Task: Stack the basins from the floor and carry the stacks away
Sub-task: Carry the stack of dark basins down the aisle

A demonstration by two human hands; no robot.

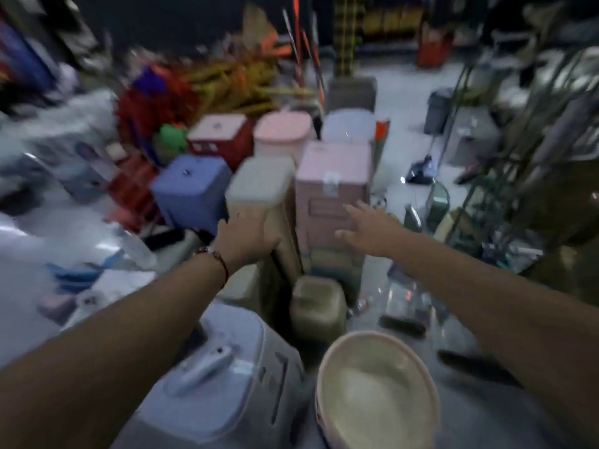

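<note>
The frame is blurred by motion. A round pink-rimmed basin stack (377,387) stands at the bottom centre, cream inside. Both my arms reach forward over it. My left hand (246,236) rests against the side of a tall beige bin stack (259,179), fingers wrapped round its edge. My right hand (369,226) hovers with fingers spread in front of a tall pink bin (334,176), holding nothing. Flat blue basins (76,277) lie on the white floor at the left.
A pale blue lidded bin (223,367) stands at the bottom left of centre, a small olive bin (317,306) behind the basin. Blue (191,189), red (220,137) and pink (282,131) bins crowd the middle. Metal racks (518,140) fill the right; brooms (233,82) lie behind.
</note>
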